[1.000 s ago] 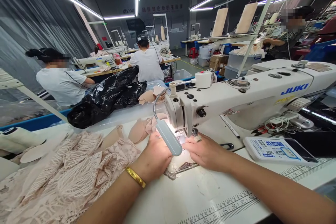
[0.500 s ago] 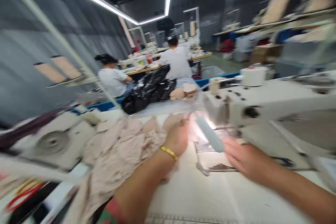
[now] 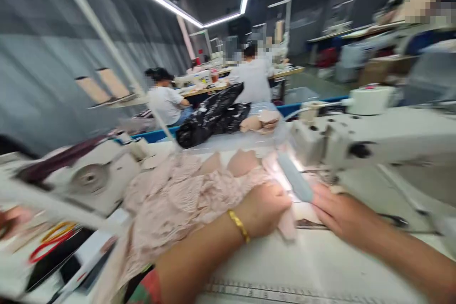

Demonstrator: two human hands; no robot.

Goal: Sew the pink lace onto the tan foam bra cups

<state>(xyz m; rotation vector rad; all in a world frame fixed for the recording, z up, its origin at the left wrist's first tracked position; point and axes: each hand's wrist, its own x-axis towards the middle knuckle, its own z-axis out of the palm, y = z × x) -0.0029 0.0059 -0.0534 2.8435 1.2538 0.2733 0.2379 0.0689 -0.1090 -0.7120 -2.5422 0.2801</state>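
Note:
My left hand (image 3: 267,209), with a yellow bangle at the wrist, is closed on pale pink fabric (image 3: 288,225); an end hangs below its fingers. My right hand (image 3: 338,211) lies flat beside the sewing machine's lit needle area, fingers stretched leftward. Its fingertips meet the lower end of a grey-blue oblong piece (image 3: 295,178), blurred; whether it is held I cannot tell. To the left spreads a heap of pale pink ruffled garments (image 3: 185,199) with moulded cups (image 3: 243,162). The sewing machine (image 3: 402,128) stands behind my right hand.
A black plastic bag (image 3: 213,116) and beige cups (image 3: 265,122) lie in a clear bin beyond the table. At left are a machine part with a round wheel (image 3: 90,178), red and yellow rings (image 3: 53,242) and thread cones (image 3: 113,83). Two people sit ahead. A ruler strip (image 3: 260,290) edges the table.
My left hand has moved down and to the right, closer to my right hand, bringing pink fabric along. The right hand stays near the grey-blue piece. The whole view has shifted slightly.

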